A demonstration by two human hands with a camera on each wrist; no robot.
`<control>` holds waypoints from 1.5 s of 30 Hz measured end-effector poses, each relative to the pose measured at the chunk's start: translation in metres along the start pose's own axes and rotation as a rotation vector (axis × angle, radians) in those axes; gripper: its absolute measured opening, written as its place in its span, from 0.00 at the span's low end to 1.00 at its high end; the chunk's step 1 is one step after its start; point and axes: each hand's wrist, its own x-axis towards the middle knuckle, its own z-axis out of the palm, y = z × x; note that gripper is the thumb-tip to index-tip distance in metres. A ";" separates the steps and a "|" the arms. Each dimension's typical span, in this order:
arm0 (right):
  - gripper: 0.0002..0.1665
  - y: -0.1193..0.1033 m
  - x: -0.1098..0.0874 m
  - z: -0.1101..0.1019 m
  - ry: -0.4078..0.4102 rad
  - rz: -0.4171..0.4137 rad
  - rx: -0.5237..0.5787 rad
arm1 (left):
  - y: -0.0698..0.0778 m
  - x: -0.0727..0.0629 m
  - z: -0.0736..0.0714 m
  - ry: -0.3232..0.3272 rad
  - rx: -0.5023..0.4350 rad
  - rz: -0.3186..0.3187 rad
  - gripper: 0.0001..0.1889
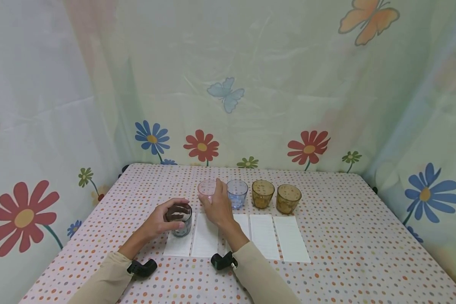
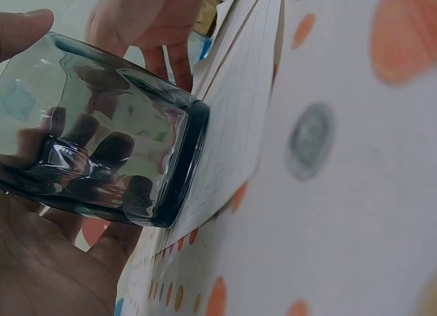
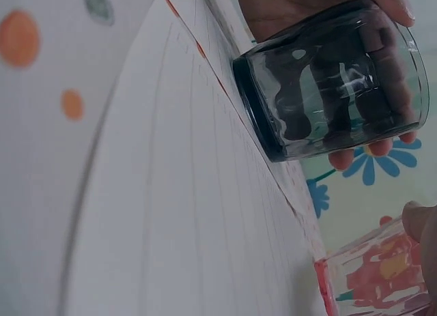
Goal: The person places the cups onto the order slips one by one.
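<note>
My left hand (image 1: 157, 220) grips a smoky blue-grey glass (image 1: 182, 228), thumb on the near side and fingers round the far side. The glass is upright over the leftmost white paper slip (image 1: 177, 248), its base close to the paper in the left wrist view. Farther back, my right hand (image 1: 219, 210) holds a pink glass (image 1: 206, 186), thumb at its near left side and fingers along its right. The hand hides much of that glass; in the right wrist view, the thumb (image 3: 414, 220) overlaps the clear pink wall. Beside those fingers stands a light blue glass (image 1: 238, 195).
Two amber glasses (image 1: 263, 195) (image 1: 288, 199) continue the row to the right. Several lined paper slips (image 1: 264, 236) lie side by side in front of the glasses. A dotted cloth (image 1: 346, 236) covers the table, and flowered curtains (image 1: 266, 126) enclose its back and sides.
</note>
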 end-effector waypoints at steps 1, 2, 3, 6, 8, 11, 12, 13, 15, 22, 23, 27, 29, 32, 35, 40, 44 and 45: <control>0.50 0.000 0.000 0.000 0.001 0.001 0.011 | 0.000 0.000 0.000 -0.001 -0.003 0.005 0.33; 0.50 0.000 0.000 0.000 0.001 0.002 0.017 | 0.000 0.000 0.000 -0.001 -0.005 0.008 0.32; 0.50 0.000 0.000 0.000 0.003 0.003 0.022 | 0.000 0.001 0.000 -0.001 -0.008 0.010 0.33; 0.51 0.000 0.000 0.002 0.010 0.002 0.035 | -0.001 0.001 -0.001 -0.001 -0.009 0.013 0.32; 0.51 0.000 0.000 0.003 0.005 0.005 0.041 | -0.001 0.001 -0.001 -0.002 -0.009 0.011 0.32; 0.50 0.000 -0.001 0.003 0.002 -0.003 0.059 | -0.002 0.000 -0.001 -0.007 -0.011 0.012 0.32; 0.49 -0.001 -0.001 0.003 -0.001 -0.003 0.064 | -0.003 0.000 -0.001 -0.008 -0.013 0.012 0.32; 0.49 -0.001 -0.001 0.003 -0.002 -0.006 0.069 | -0.003 0.000 -0.001 -0.009 -0.015 0.011 0.33; 0.48 -0.002 -0.001 0.003 -0.002 -0.010 0.082 | -0.003 0.000 -0.001 -0.009 -0.015 0.011 0.33; 0.48 -0.003 -0.001 0.004 -0.018 0.046 0.140 | -0.002 0.000 -0.001 -0.013 -0.018 0.019 0.32; 0.48 -0.002 0.000 0.005 -0.015 0.052 0.154 | -0.002 0.000 -0.001 -0.012 -0.020 0.015 0.31; 0.49 -0.001 0.003 0.006 -0.005 0.076 0.235 | -0.001 0.001 -0.001 -0.009 -0.021 0.005 0.32; 0.49 -0.002 0.003 0.006 0.001 0.082 0.297 | -0.002 0.001 -0.001 -0.010 -0.020 0.006 0.32; 0.50 -0.002 0.003 0.006 0.002 0.095 0.370 | -0.003 0.000 -0.001 -0.014 -0.017 0.009 0.33; 0.50 -0.001 0.002 0.007 0.006 0.101 0.410 | -0.003 0.000 0.000 -0.016 -0.016 0.008 0.33; 0.50 0.000 0.002 0.007 0.017 0.126 0.438 | -0.003 -0.001 0.000 -0.016 -0.017 0.004 0.33; 0.50 0.000 0.003 0.007 0.020 0.142 0.441 | -0.002 0.000 0.000 -0.018 -0.020 0.003 0.33; 0.50 -0.001 0.003 0.007 0.020 0.145 0.440 | -0.002 0.000 0.000 -0.018 -0.021 0.003 0.33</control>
